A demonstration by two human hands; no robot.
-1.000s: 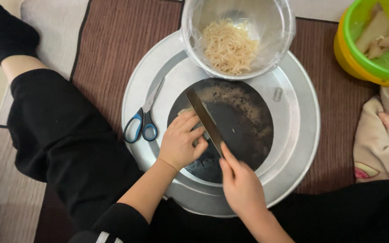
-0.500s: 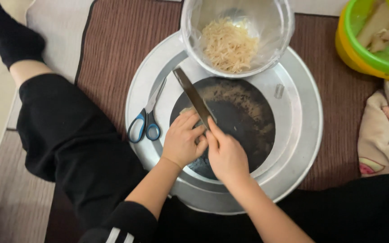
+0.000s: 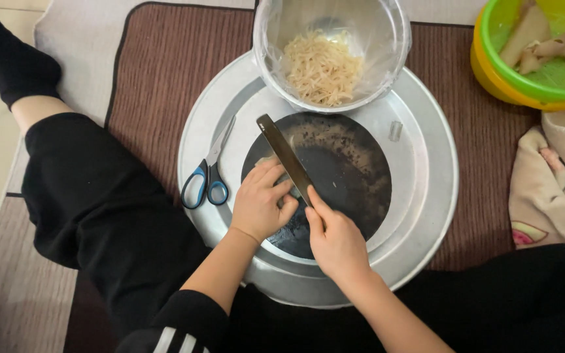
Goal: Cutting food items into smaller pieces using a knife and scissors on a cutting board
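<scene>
The right hand [image 3: 335,238] grips a knife [image 3: 286,157] pointing up-left; the left hand [image 3: 261,199] pins something unclear; a clear bowl [image 3: 387,39] holds pale shreds [image 3: 322,68].

The right hand [image 3: 336,238] is closed round the handle of a long knife [image 3: 286,155], whose blade slants up and away to the left over a dark round board [image 3: 348,176]. Just left of it, the left hand [image 3: 261,201] presses curled fingers on a pale piece on the board, touching the blade's side. The board lies on a round metal tray [image 3: 426,196]. Left of the left hand, blue-handled scissors [image 3: 207,176] rest on the tray. Beyond both hands stands a clear bowl [image 3: 387,59] of pale shreds [image 3: 322,68]. Far right of the right hand sits a green basin [image 3: 544,72].
</scene>
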